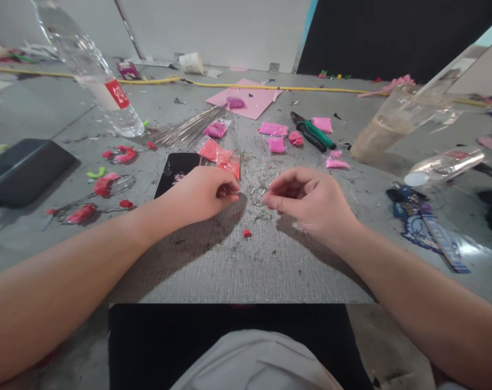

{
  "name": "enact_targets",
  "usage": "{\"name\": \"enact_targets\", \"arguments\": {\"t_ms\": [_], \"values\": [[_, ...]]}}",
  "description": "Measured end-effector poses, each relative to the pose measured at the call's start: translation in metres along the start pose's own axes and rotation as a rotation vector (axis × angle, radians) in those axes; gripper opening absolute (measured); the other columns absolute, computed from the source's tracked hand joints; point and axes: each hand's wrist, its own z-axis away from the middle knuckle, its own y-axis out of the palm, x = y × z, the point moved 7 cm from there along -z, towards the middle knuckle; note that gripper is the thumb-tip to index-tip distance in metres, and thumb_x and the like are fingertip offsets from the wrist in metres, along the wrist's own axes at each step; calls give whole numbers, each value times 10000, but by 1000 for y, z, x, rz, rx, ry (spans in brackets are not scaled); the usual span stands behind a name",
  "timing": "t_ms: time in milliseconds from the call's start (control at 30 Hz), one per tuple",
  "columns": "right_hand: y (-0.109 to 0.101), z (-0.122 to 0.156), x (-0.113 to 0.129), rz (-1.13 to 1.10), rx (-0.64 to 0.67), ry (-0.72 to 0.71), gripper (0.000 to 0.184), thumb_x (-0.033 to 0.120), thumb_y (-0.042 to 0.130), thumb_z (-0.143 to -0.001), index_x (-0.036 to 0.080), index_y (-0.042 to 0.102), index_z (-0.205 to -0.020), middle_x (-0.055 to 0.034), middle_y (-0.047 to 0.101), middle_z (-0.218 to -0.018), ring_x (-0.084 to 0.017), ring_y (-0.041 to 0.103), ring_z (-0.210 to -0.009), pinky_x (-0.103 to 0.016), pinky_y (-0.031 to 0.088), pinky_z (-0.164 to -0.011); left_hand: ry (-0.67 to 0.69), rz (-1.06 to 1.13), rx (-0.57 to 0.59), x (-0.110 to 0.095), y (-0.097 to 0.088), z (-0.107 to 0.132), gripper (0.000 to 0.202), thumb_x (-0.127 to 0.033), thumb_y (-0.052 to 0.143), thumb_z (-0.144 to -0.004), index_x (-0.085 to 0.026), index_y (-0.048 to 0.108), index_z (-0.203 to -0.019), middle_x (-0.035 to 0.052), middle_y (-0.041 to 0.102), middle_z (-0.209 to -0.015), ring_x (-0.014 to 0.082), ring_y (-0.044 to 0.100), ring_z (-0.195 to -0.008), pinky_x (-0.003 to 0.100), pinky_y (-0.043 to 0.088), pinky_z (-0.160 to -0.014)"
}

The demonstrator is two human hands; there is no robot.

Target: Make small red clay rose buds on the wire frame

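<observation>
Right hand (311, 203) pinches a small wire loop (257, 195); left hand (205, 196), fingertips pinched together, sits just beside it.

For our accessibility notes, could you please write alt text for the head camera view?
Two bare hands meet over a grey table: the right hand pinches a small wire ring, the left hand curled shut just beside it. Around them lie pink packets, a black phone, green-handled pliers and a clear bottle.

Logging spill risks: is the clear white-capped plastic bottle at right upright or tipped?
Tipped: the clear white-capped plastic bottle lies on its side on the grey table.
</observation>
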Motion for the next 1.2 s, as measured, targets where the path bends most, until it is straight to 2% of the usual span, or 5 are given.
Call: {"name": "enact_targets", "arguments": {"t_ms": [333,467,600,833,1200], "values": [[8,9,23,252,72,-195,202,293,706,-972,178,736,-809,0,701,-666,-109,631,-589,-251,492,-546,18,-38,-91,-2,-8,0,146,-288,655,-924,-192,759,-888,16,762,-832,162,653,-743,304,462,-701],[12,13,23,194,112,-183,108,225,741,-937,180,754,-840,-1,733,-705,-120,678,-627,-241,508,-561,-24,-4,-87,-1,-9,0,141,-292,676,-915,-195,770,-877,8,763,-816,155,651,-727,303,458,-695],[12,13,23,210,94,-172,129,216,837,-858,172,754,-770,10,689,-612,-117,632,-555,-237,471,-508,-75,231,-18,-14,-7,3,197,-368,687,-923,-191,774,-911,15,759,-811,147,647,-700,286,467,-650],[24,31,53,188,136,-772,36,177,813,-900,160,787,-917,-28,670,-834,-105,612,-716,-248,526,-643,-106,784,278,-42,13,19,203,-362,664,-950,-196,740,-864,-1,684,-729,122,595,-633,234,480,-562],[23,35,59,300,140,-831,180,80,718,-935,126,789,-1094,-83,667,-968,-140,650,-854,-286,568,-717,-118,1105,242,-45,12,21,129,-191,668,-955,-173,740,-850,-2,694,-759,80,626,-637,189,524,-598]]}}
